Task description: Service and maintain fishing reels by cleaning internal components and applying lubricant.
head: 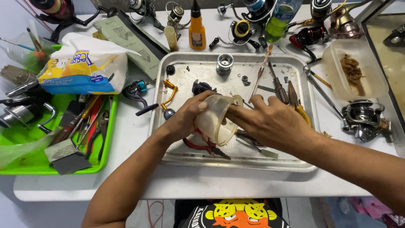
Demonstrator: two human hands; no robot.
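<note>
Head view. Both hands are meeting over the middle of the metal tray, holding a small translucent plastic cup tipped on its side, mouth facing about 4 o'clock. Left hand is gripping the cup's base from 9 o'clock, fingers clamped on it, likely steadying it. Right hand is coming in from 3 o'clock, fingers curled at the rim and partly inside, closed on the cup edge; cannot tell if they are pinching something in there. Cup contents unclear, looks empty.

The tray is acting as a catch-all for loose parts: silver spool at 12 o'clock, gold reel handle at 10 o'clock, screwdriver and yellow-handled pliers at 2 o'clock, red-handled pliers just under the hands.

Green tray at 9 o'clock of the table is holding more hand tools. Clear tub at 2 o'clock is holding brownish debris. Orange bottle standing upright at 12 o'clock. Stripped reel body lying at 3 o'clock, off the tray.
</note>
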